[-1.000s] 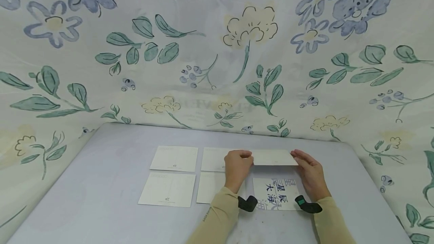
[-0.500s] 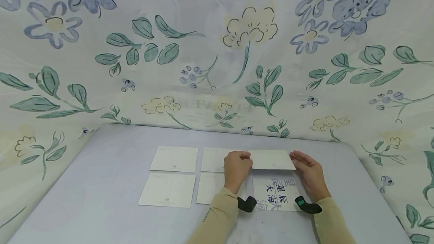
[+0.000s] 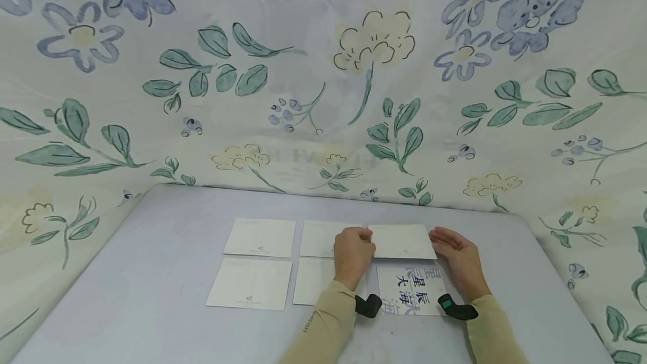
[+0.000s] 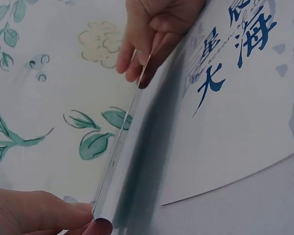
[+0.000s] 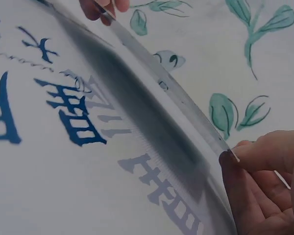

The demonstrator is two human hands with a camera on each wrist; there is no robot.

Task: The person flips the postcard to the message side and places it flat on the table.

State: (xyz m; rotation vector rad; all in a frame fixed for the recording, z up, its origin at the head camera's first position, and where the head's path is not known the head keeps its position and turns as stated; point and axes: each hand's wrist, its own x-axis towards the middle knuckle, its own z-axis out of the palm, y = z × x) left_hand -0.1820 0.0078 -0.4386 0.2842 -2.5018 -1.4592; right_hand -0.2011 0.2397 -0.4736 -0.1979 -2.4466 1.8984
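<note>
Both hands hold a white postcard [image 3: 403, 241] by its two short sides, plain face up, at the back right of the card rows. My left hand [image 3: 352, 256] pinches its left corner between thumb and finger, as the left wrist view shows. My right hand [image 3: 464, 262] pinches the opposite side; thumb and fingers meet at the card's corner in the right wrist view. A gap with shadow shows beneath the postcard's near edge. Just in front of it lies a printed postcard [image 3: 411, 290] with blue Chinese characters facing up.
To the left lie several more white postcards, plain side up, in two rows, such as the back-left postcard [image 3: 260, 237] and the front-left postcard [image 3: 249, 283]. The left hand and sleeve partly cover the middle ones. A floral cloth [image 3: 303, 72] hangs behind the table [image 3: 126, 285].
The held postcard has come down and toward me, tilting flatter, so more of its plain face shows. Both hands have shifted slightly with it. The other cards have stayed put.
</note>
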